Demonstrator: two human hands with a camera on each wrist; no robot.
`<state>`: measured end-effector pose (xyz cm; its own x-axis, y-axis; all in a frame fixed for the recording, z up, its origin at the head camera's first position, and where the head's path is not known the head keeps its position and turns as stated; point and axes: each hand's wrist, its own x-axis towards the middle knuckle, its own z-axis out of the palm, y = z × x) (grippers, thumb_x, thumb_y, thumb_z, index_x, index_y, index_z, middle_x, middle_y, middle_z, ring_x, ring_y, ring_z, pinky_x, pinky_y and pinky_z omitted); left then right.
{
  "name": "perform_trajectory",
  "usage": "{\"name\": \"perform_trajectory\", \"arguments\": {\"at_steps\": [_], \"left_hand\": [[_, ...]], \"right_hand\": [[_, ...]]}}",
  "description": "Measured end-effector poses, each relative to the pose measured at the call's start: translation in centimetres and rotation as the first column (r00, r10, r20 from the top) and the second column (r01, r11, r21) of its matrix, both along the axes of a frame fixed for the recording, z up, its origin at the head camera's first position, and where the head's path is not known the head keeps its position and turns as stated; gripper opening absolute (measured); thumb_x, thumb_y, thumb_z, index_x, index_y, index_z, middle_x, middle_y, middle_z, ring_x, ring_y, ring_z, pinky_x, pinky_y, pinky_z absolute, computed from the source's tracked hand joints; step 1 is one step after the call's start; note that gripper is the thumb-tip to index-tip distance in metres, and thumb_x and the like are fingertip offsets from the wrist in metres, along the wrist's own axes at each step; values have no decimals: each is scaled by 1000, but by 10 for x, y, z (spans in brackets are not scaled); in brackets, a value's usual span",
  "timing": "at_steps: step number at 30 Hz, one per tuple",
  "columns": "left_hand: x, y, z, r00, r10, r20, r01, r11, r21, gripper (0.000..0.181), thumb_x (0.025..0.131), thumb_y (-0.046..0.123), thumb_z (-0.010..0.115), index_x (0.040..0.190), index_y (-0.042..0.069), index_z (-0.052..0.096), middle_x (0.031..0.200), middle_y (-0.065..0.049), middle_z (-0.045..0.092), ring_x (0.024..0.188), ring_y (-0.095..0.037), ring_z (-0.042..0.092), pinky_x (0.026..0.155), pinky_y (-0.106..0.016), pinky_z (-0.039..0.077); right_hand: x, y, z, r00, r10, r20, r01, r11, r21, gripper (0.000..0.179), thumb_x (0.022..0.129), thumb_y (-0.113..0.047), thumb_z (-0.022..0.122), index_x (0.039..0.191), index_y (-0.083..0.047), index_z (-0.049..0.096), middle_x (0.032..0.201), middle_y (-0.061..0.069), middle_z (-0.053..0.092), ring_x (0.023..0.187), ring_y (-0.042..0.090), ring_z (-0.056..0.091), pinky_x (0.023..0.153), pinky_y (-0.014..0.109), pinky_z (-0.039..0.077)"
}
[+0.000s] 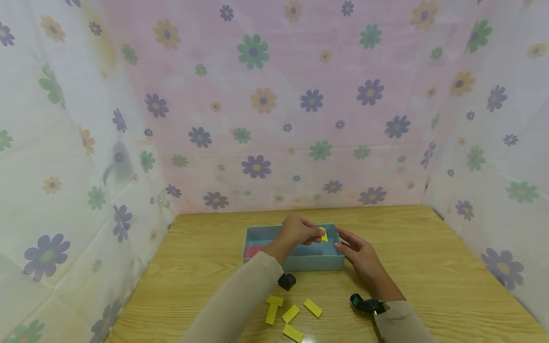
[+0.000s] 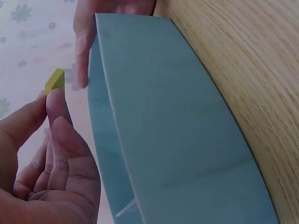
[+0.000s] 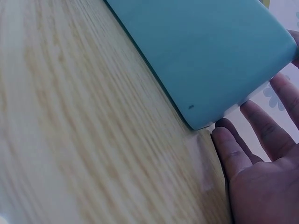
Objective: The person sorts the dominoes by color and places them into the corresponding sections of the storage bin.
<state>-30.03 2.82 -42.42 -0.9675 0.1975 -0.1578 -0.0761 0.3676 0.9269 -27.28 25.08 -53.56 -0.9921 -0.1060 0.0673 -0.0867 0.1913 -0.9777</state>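
Observation:
My left hand [image 1: 296, 231] is over the right half of a light blue box [image 1: 315, 263]. Its thumb and fingertips pinch a small yellow block [image 2: 56, 80], held above the box's rim. At the box's right end, my right hand [image 1: 362, 257] rests its fingers against the outer wall. Those fingers [image 3: 266, 123] look nearly straight in the right wrist view. A flat pink piece [image 1: 254, 251] shows inside the box at the left. My left forearm hides part of the box's front left.
Several yellow blocks [image 1: 290, 314] lie on the wooden table [image 1: 411, 267] in front of the box, two of them touching. A black wrist device [image 1: 366, 304] sits at my right wrist, another [image 1: 287, 281] at my left. Flowered cloth [image 1: 266, 119] surrounds the table's back and sides.

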Motion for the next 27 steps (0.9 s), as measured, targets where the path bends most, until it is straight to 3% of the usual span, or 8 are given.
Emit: {"name": "perform_trajectory", "arguments": {"at_steps": [9, 19, 27], "left_hand": [[-4, 11, -5, 1000, -14, -16, 13, 998, -55, 11, 86, 18, 86, 83, 8, 82, 71, -4, 77, 85, -28, 79, 81, -45, 64], [-6, 22, -8, 997, 76, 1, -76, 995, -69, 12, 84, 16, 87, 81, 7, 81, 69, -5, 76, 83, -27, 79, 79, -44, 65], [-8, 26, -9, 997, 79, 5, -79, 995, -58, 11, 84, 16, 88, 82, 7, 81, 67, -4, 75, 82, -28, 79, 78, -42, 65]], "right_hand": [[-1, 1, 0, 1000, 5, -2, -5, 1000, -28, 69, 97, -46, 70, 158, -25, 45, 166, 0, 38, 151, 32, 40, 108, 28, 51], [0, 0, 1, 1000, 2, -8, -2, 1000, -24, 69, 97, -46, 70, 158, -25, 45, 166, -1, 38, 150, 32, 42, 108, 27, 51], [2, 1, 2, 999, 35, -14, -35, 999, -33, 68, 100, -42, 68, 159, -22, 42, 167, 2, 36, 152, 33, 37, 110, 29, 50]]}}
